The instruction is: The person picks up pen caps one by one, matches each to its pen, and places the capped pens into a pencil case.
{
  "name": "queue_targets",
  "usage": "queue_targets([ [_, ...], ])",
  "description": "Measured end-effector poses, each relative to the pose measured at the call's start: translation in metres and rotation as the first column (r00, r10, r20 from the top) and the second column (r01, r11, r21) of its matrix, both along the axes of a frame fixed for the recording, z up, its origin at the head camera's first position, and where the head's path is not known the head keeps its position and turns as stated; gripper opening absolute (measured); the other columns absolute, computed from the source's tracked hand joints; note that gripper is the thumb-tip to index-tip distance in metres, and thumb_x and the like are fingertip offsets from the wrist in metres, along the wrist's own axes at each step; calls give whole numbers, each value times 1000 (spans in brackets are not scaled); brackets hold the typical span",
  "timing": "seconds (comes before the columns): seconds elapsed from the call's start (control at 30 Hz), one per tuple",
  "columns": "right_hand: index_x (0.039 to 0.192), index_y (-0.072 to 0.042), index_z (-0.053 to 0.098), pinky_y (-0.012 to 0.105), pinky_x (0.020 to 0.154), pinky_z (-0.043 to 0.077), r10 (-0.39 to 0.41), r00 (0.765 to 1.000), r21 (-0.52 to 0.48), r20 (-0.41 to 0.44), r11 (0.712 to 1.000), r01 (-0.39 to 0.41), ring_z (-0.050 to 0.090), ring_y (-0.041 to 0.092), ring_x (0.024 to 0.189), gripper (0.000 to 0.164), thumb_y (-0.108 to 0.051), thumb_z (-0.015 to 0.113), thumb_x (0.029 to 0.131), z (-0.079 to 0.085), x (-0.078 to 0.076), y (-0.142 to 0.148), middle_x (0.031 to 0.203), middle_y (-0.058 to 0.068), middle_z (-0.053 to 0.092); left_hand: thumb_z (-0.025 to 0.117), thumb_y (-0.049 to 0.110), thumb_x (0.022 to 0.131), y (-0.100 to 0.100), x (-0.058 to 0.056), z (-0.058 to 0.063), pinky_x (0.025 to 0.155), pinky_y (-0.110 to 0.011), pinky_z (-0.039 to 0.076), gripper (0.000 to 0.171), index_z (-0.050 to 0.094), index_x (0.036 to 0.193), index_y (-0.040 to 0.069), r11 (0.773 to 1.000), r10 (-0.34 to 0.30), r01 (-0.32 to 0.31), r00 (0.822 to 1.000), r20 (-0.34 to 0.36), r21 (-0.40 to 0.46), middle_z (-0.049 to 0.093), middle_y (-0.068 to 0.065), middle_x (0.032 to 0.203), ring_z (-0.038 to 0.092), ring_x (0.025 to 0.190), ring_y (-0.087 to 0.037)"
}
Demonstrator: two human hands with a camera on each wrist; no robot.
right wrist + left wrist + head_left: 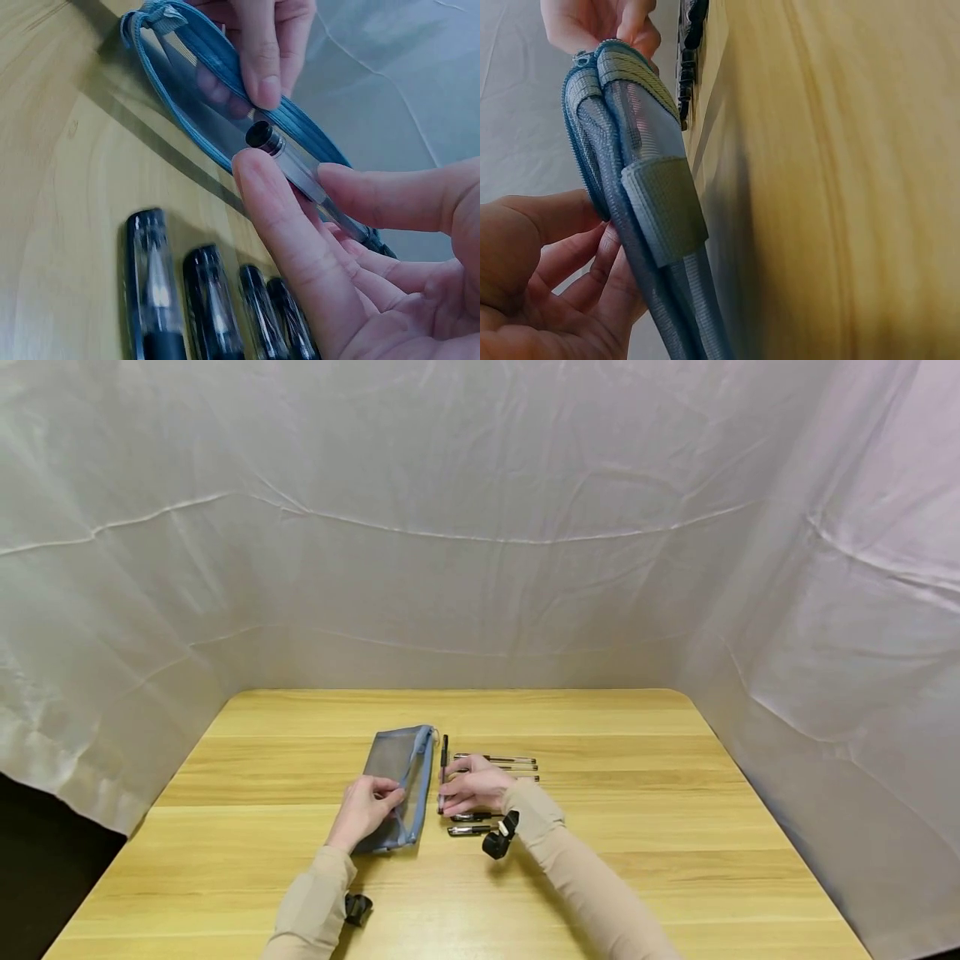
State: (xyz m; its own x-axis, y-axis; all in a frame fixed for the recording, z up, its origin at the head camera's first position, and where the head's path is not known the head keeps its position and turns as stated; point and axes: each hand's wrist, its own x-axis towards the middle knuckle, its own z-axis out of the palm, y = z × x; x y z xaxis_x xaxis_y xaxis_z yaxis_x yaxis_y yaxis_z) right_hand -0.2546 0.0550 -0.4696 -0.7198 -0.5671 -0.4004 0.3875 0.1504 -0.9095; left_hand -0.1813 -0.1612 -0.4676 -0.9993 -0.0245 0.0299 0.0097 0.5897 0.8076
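My left hand pinches one edge of the blue mesh zipper pouch, thumb on one side and fingers on the other. In the right wrist view the pouch's zipper mouth gapes apart. Between the thumb and fingers of my right hand is a pen with a clear barrel and black ends. The pen lies along the pouch's opening, its black end overlapping the mouth in the right wrist view. Several more pens lie side by side on the table below my right hand.
The wooden table carries the pouch and the row of pens. Pale grey curtains hang behind it and along both sides. A black band with a small device sits at my right wrist, and another device at the left.
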Motion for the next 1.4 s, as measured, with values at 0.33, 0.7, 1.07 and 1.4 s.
queue_targets([
  [0.33,130,7,46,37,74,65,-45,999,7,26,999,44,71,20,63,41,6,63,93,-1,0,-19,79,14,70,70,6,91,3,-2,2,60,-24,56,16,77,102,-4,1000,8,-8,1000,-12,6,77,-14,84,68,61,-14],
  [0.7,134,11,50,34,75,64,-45,999,-11,5,999,45,72,20,68,41,7,59,94,-1,1,-22,83,14,69,70,6,90,2,-1,0,60,-25,57,16,77,101,-4,1000,6,-6,1000,-16,9,77,-15,85,69,61,-15],
  [1.07,111,11,64,27,53,61,-61,979,237,-194,966,107,60,11,43,20,0,62,94,-2,2,-45,58,11,62,70,6,91,2,-2,-2,60,-25,57,16,77,101,-4,1000,9,-9,1000,-3,16,77,-15,87,70,62,-16],
  [1.4,77,-2,77,22,62,60,41,889,476,-457,855,205,61,6,44,5,1,74,81,0,4,-52,66,11,74,70,6,90,2,-3,-4,58,-24,56,16,76,101,-5,1000,17,-17,1000,-7,15,77,-16,86,68,61,-15],
])
